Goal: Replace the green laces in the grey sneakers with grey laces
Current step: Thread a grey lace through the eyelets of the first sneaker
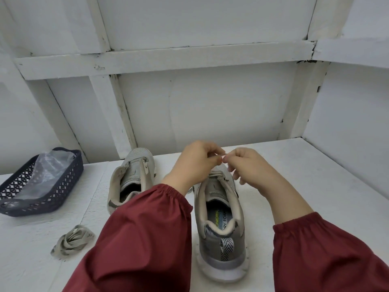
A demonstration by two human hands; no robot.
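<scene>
The left hand (pixel 200 163) and right hand (pixel 248 167) are together pinching a soft, limp lace (pixel 223 153) above the sneaker (pixel 221 218); holding near its stiffer tip is probably helping.

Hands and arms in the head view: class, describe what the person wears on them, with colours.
Both hands are bare, the left hand and the right hand: no gloves, rings or watch show. Each arm has a loose dark red sleeve, left sleeve and right sleeve, gathered at an elastic cuff that stops short of the wrist.
</scene>
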